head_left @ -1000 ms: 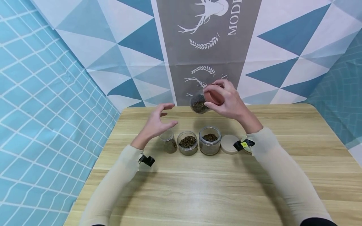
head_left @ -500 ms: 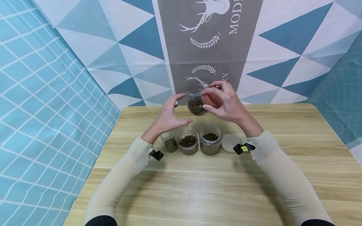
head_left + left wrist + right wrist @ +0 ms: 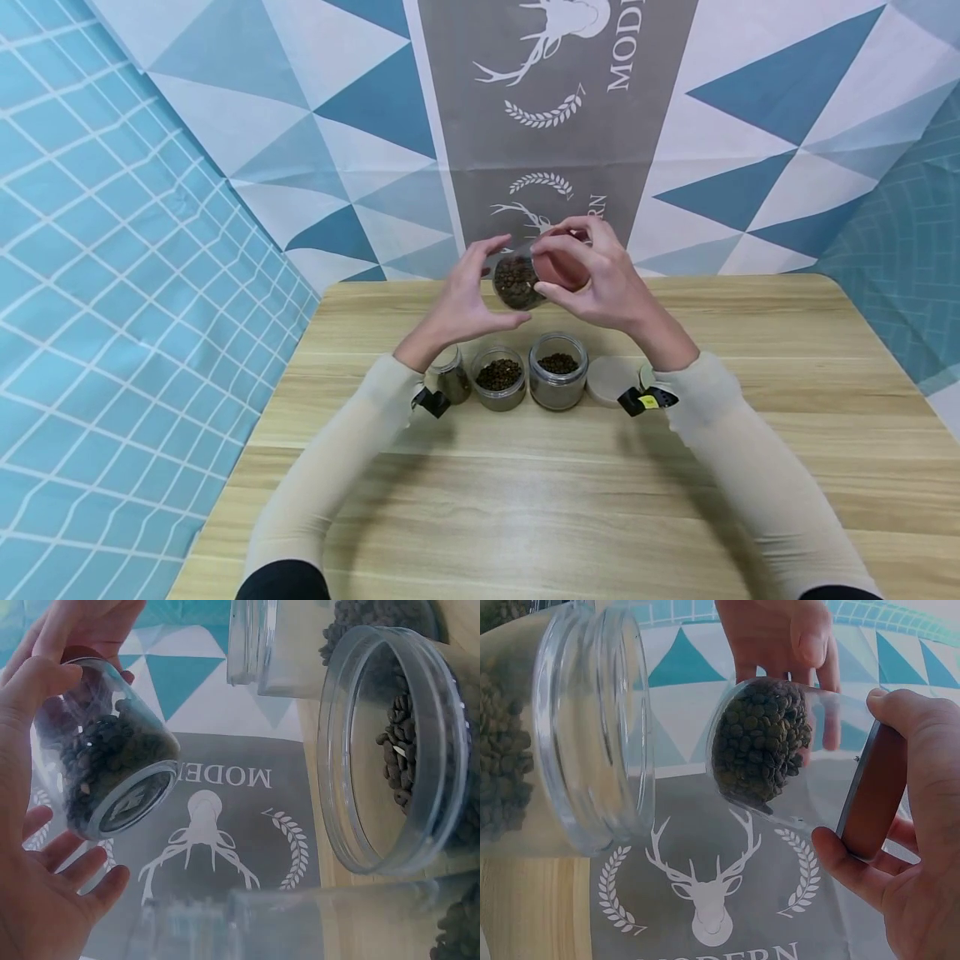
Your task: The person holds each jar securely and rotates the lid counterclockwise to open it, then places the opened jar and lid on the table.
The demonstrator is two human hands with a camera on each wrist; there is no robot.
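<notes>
A clear jar (image 3: 515,282) part-filled with dark brown beans is tilted on its side in the air above the back of the table. My right hand (image 3: 600,279) grips it by its reddish-brown lid (image 3: 874,791), thumb and fingers on the lid's edge. Around the jar's base end, my left hand (image 3: 468,304) has thumb and fingers spread wide. Its fingers (image 3: 784,675) show behind the glass in the right wrist view. Below on the table stand a low open jar (image 3: 500,402) and a larger open jar (image 3: 557,393), both holding dark beans.
A narrower jar (image 3: 454,385) stands left of the low one, partly behind my left wrist. Right of the larger jar lies a pale round lid (image 3: 609,382). A patterned cloth wall (image 3: 375,125) rises behind the wooden table (image 3: 525,500).
My left hand has moved right and up from above the narrower jar to the held jar. The held jar has shifted slightly left, its base now turned toward the left hand.
</notes>
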